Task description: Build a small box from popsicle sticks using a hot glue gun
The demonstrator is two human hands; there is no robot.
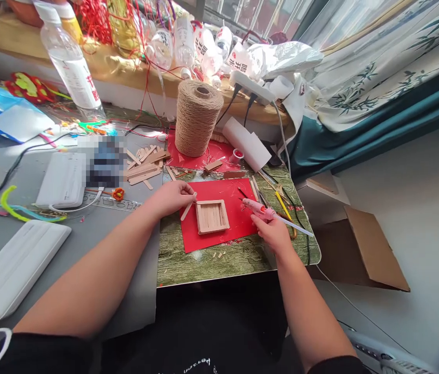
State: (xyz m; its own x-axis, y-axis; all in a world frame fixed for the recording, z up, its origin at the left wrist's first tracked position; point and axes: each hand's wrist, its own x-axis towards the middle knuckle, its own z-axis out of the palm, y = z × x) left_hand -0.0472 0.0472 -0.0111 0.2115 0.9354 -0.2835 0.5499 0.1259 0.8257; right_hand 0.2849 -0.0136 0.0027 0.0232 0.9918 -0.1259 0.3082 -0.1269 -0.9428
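Pinching wooden stick (186, 211) by one end in left hand (173, 199), likely keeping its length free; gripping glue gun (257, 206) in right hand (273, 231).

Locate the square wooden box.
In the head view, the square wooden box sits near centre on the red sheet, between the left hand at left and the pink glue gun at right.

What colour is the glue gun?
The glue gun is pink, seen best in the head view.

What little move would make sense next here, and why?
Perhaps bring the pink glue gun to the wooden stick: the left hand pinches that stick beside the square wooden tray, while the right hand holds the gun apart from both.
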